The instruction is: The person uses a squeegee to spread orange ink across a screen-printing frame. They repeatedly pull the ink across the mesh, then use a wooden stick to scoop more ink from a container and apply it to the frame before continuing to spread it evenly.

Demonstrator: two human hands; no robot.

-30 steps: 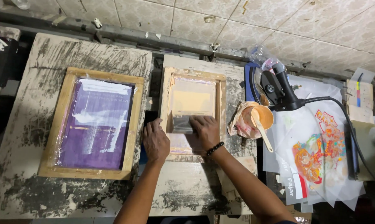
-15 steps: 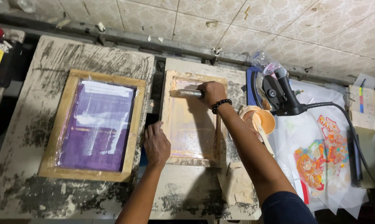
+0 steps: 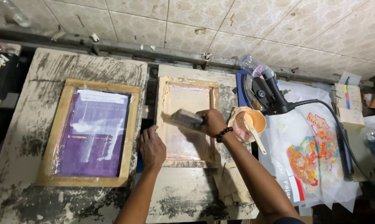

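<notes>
Squeegee (image 3: 187, 119) mid-screen on the small wooden frame (image 3: 187, 120), centre of counter (image 3: 187, 199); half a second back up at the far edge, so pulled nearward — another ink pass likely under way. Right hand (image 3: 212, 122) grip closed round squeegee. Left hand (image 3: 151, 146) flat, fingers spread, pressing frame's left rail. Left: purple screen (image 3: 92, 132). Right: orange ink cup (image 3: 249, 123), colourful printed sheets (image 3: 316, 159), black heat gun (image 3: 270, 93).

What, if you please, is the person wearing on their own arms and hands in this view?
Both forearms are bare. The left hand shows no glove, ring or band. The right hand is ungloved too, with a dark beaded bracelet round its wrist. A dark sleeve edge shows at the right upper arm.
</notes>
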